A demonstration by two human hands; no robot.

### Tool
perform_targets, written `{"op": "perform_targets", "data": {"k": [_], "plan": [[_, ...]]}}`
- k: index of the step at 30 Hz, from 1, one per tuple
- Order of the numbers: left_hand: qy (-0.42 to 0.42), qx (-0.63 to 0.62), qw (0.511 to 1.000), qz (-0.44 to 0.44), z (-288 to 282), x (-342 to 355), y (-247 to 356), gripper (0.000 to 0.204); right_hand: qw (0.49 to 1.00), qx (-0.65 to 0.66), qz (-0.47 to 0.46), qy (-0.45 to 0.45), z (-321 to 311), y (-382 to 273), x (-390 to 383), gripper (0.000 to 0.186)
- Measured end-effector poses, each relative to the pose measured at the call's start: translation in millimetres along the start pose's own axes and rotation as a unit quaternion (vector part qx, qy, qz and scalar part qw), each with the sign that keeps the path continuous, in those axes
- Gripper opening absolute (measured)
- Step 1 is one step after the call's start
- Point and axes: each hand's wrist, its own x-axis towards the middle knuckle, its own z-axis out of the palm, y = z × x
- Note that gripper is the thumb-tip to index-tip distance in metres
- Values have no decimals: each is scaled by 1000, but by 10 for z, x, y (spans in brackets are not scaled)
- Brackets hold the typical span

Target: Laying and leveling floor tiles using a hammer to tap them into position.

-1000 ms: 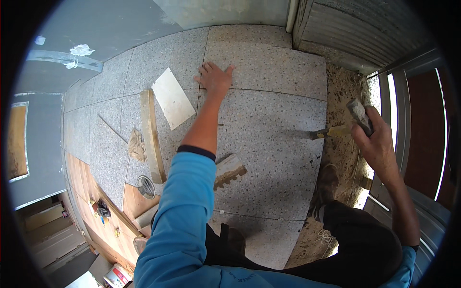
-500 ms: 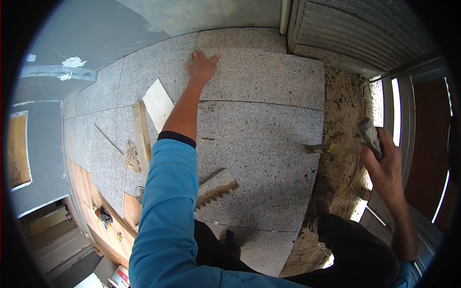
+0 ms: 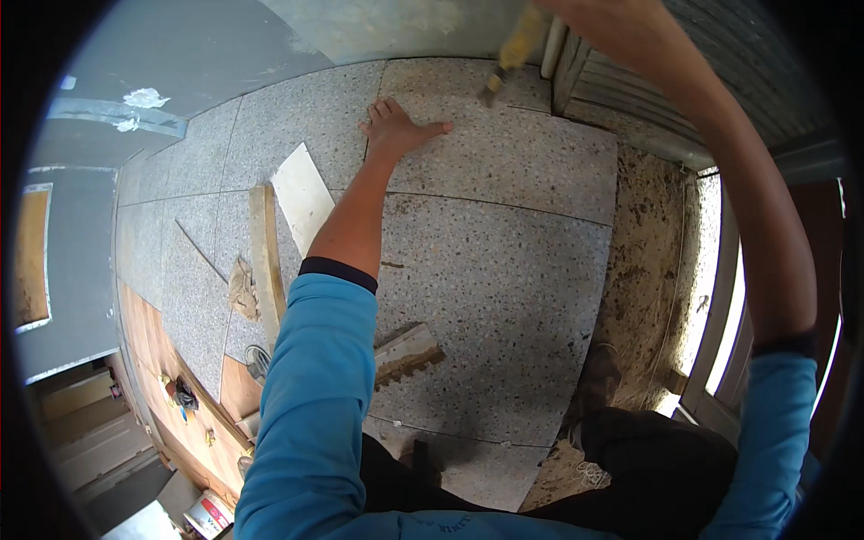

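My left hand lies flat with fingers spread on a large grey speckled floor tile near the far wall. My right hand is raised at the top of the view, its fingers closed around a yellow-handled tool. The tool's dark lower end hangs just above the tile, a little right of my left hand. The tool's other end is hidden by my hand and the picture's edge.
A notched trowel lies on the tile by my left elbow. A wooden plank, a white tile offcut and a crumpled rag lie to the left. A bare mortar strip runs along the door frame on the right.
My right hand has swung from the right side up and over to the far wall with the tool. My left hand stays flat on the tile.
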Motion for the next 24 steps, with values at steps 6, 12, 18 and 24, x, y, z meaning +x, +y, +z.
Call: {"op": "perform_targets", "data": {"k": [6, 12, 18, 24], "plan": [[-3, 8, 1000, 5, -1, 75, 11, 154, 830, -315, -428, 168, 833, 611, 1089, 19], [9, 9, 1000, 6, -67, 78, -74, 155, 975, 97, -200, 27, 1067, 389, 1219, 19], [5, 7, 1000, 15, 46, 35, 39, 154, 975, 98, -198, 3, 1291, 478, 1267, 25], [17, 15, 1000, 8, 49, 43, -60, 155, 962, 138, -232, 43, 1468, 423, 1406, 24]]}}
